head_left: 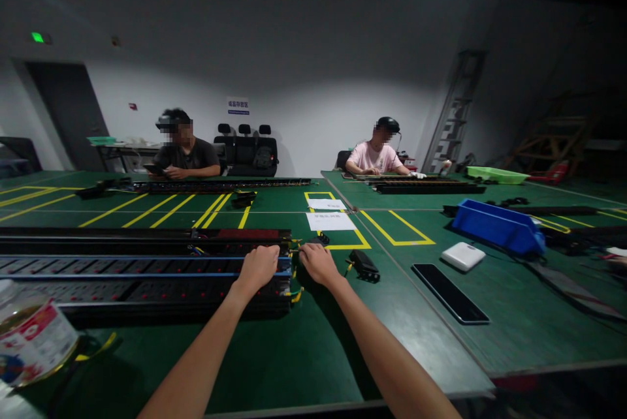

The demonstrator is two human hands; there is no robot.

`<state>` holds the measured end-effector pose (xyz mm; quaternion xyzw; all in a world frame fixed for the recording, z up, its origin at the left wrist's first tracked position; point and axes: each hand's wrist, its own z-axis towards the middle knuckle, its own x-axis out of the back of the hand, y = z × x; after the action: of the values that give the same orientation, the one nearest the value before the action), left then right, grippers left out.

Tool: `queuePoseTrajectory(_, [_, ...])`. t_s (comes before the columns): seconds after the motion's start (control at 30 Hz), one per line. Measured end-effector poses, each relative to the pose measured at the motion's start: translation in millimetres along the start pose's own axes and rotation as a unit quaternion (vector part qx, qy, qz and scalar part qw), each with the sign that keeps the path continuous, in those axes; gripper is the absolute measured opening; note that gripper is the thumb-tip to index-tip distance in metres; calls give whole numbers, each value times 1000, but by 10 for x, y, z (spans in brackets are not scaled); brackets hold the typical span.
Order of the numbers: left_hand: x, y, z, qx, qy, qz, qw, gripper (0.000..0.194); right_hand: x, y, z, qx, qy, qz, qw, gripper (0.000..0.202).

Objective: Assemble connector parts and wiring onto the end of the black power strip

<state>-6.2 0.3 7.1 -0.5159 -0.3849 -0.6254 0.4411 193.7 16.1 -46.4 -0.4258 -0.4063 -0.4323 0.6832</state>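
Note:
Long black strips (161,292) with rows of slots and small red parts lie side by side across the left of the green table (392,314). My left hand (259,267) rests on their right end, its fingers curled in; whatever is under them is hidden. Just past that end, my right hand (318,261) has its fingers bent together by yellow wires (296,295) and a small black part (321,238). Too little shows to name what it pinches. A black block (364,265) with a yellow wire sits right of my right hand.
A phone (450,294), a white box (463,256) and a blue bin (498,226) are on the right. A labelled jar (36,341) stands at the near left. Paper sheets (330,221) lie ahead. Two people sit across the table, beside a green tray (497,175).

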Motion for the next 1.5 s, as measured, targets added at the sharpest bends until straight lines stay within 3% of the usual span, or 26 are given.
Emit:
queuePoseTrajectory(0.1, [11,11,-9,6,-1,-3,1000,33,-12,-43,2,39,-22,16,999,42])
queuePoseTrajectory(0.3, [41,32,-19,14,-6,-2,1000,34,57,-64,30,40,-4,90,995,52])
queuePoseTrajectory(0.6, [23,11,-9,3,1,-1,1000,33,90,-73,101,-86,27,226,970,55])
queuePoseTrajectory(0.77, [11,-1,-12,-4,4,5,1000,32,299,58,4,-228,58,46,971,48])
queuePoseTrajectory(0.83, [5,-4,-11,-5,5,7,1000,31,375,126,-47,-236,55,-34,969,41])
queuePoseTrajectory(0.97, [-11,-8,-4,-8,8,7,1000,30,406,150,-112,-186,75,-107,974,30])
queuePoseTrajectory(1.17, [-25,-10,3,-6,13,9,1000,31,283,-206,-89,-1,63,-35,997,31])
queuePoseTrajectory(1.3, [-34,-13,1,-8,15,1,1000,33,231,-349,-57,1,50,-13,999,30])
queuePoseTrajectory(1.5, [-64,-19,-3,-14,32,1,999,31,144,-288,-42,32,38,84,995,39])
